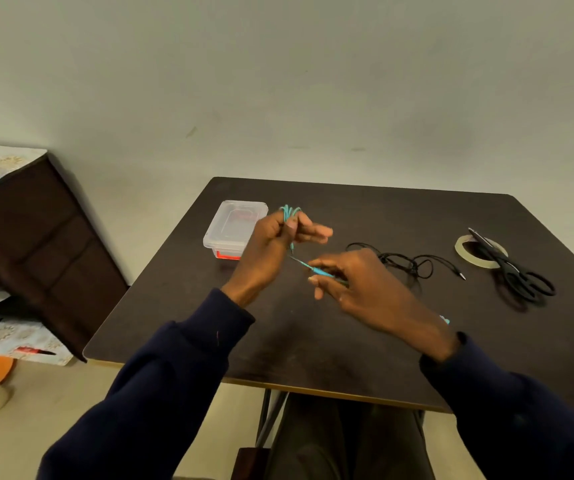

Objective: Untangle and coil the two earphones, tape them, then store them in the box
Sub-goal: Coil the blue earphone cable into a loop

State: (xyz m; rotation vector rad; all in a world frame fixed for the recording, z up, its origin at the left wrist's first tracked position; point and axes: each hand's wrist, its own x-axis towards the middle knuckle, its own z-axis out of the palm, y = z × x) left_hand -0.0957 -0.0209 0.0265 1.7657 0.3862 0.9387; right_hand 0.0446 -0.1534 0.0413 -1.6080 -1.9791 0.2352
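Teal earphone looped over the left hand, its tail pinched by the right hand.
Left fingers curl round thin teal loops that stick up above the knuckles. The cord slants down to the right thumb and forefinger, above the desk's middle. The clear box sits near the far left corner, and the black earphone lies tangled toward the right edge.

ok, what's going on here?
A person has the teal earphone looped around the fingers of the left hand, while the right hand pinches its free end. The black earphone lies in a loose tangle on the table. Tape roll and scissors sit to the right. The clear box is at the back left.
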